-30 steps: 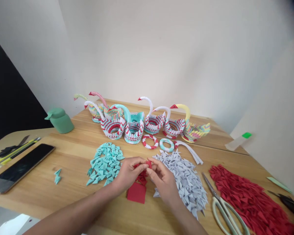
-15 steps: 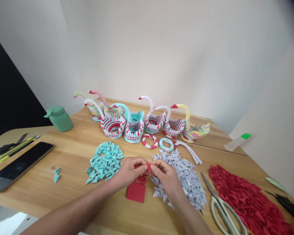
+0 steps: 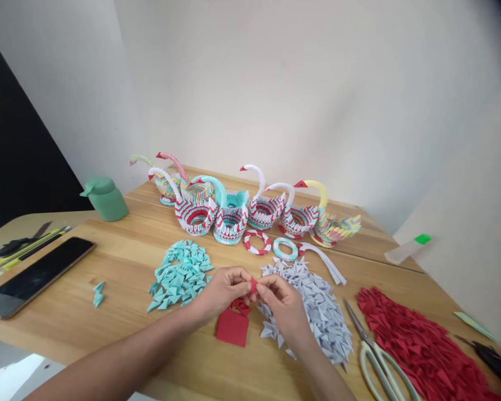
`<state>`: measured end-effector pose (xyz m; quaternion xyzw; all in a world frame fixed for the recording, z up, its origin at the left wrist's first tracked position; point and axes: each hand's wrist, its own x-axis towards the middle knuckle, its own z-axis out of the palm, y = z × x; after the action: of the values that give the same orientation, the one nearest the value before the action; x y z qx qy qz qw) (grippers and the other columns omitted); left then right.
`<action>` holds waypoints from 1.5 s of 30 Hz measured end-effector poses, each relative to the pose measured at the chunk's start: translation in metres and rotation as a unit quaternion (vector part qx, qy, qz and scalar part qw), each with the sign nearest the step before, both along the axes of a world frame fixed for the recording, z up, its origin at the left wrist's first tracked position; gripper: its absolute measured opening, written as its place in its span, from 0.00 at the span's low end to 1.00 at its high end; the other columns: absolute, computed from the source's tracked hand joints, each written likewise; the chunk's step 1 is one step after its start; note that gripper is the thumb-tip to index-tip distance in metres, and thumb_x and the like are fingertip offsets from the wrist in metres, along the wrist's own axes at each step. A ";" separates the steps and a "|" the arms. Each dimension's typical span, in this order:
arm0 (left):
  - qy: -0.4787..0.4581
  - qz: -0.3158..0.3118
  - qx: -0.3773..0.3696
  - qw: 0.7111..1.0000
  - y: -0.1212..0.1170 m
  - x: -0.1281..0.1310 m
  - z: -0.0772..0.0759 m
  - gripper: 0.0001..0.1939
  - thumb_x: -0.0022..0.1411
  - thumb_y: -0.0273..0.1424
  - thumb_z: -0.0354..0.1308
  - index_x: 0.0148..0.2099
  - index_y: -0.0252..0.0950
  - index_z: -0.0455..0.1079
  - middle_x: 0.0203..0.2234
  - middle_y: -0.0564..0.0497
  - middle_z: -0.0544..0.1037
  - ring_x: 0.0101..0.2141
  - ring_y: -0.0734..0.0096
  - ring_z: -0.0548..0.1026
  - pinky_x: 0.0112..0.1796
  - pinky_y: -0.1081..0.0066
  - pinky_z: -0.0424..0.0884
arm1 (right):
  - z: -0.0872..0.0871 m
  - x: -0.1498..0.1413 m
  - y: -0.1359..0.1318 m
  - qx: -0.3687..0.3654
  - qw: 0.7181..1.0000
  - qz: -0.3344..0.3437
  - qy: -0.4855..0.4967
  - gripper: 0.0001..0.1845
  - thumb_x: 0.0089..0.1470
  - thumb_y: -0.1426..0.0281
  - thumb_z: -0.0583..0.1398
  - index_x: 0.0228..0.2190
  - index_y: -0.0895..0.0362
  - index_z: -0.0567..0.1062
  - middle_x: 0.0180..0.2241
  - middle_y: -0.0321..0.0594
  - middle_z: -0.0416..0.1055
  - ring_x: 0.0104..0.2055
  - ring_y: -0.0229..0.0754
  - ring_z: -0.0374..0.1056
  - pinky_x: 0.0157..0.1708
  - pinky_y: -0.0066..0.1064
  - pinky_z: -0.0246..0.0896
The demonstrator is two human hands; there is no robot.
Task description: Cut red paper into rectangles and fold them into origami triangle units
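Small red paper piece (image 3: 253,286) at lower centre, pinched from both sides — left hand (image 3: 223,291) and right hand (image 3: 284,305) meet fingertip to fingertip, forearms angling up from the bottom edge. Beneath them lies a red paper square (image 3: 232,328); teal triangles (image 3: 179,274) left, grey triangles (image 3: 317,303) right.

wooden table (image 3: 121,262), paper swans (image 3: 229,214), scissors (image 3: 379,362)
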<state>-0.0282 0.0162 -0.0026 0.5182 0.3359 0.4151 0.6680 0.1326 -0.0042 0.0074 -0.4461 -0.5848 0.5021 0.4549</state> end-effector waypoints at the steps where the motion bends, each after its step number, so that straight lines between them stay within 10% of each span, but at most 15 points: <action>1: -0.003 -0.002 -0.005 1.000 0.000 0.000 0.000 0.16 0.51 0.40 0.62 0.29 0.31 0.66 0.21 0.51 0.74 0.21 0.77 0.69 0.26 0.75 0.65 | 0.000 0.000 0.000 0.003 1.000 -0.001 -0.002 0.12 0.54 0.61 0.61 0.27 0.57 0.72 0.23 0.36 0.72 0.27 0.40 0.68 0.31 0.29 0.62; 7: 0.110 0.042 0.110 0.987 -0.004 -0.003 0.005 0.07 0.54 0.30 0.58 0.27 0.31 0.69 0.22 0.51 0.74 0.25 0.74 0.71 0.29 0.75 0.66 | -0.004 0.001 -0.001 0.011 0.998 -0.027 -0.053 0.11 0.52 0.61 0.62 0.27 0.57 0.73 0.23 0.35 0.71 0.24 0.37 0.64 0.25 0.26 0.58; 28: -0.030 0.016 -0.039 0.999 -0.005 0.005 0.005 0.21 0.45 0.40 0.68 0.35 0.30 0.70 0.24 0.49 0.78 0.26 0.73 0.74 0.32 0.72 0.70 | -0.002 0.006 0.004 0.073 0.989 -0.088 -0.089 0.11 0.53 0.61 0.58 0.26 0.56 0.69 0.23 0.34 0.67 0.26 0.38 0.62 0.27 0.27 0.59; 45: 0.046 0.042 0.059 0.996 -0.005 -0.001 0.007 0.16 0.57 0.41 0.57 0.30 0.30 0.70 0.22 0.50 0.75 0.24 0.75 0.71 0.29 0.74 0.68 | -0.002 0.008 0.004 0.065 0.992 -0.049 -0.098 0.12 0.55 0.60 0.58 0.29 0.57 0.73 0.25 0.35 0.69 0.28 0.38 0.64 0.30 0.27 0.59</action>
<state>-0.0289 0.0109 0.0042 0.5604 0.3624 0.4374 0.6027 0.1410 -0.0005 0.0054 -0.4907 -0.6354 0.3937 0.4478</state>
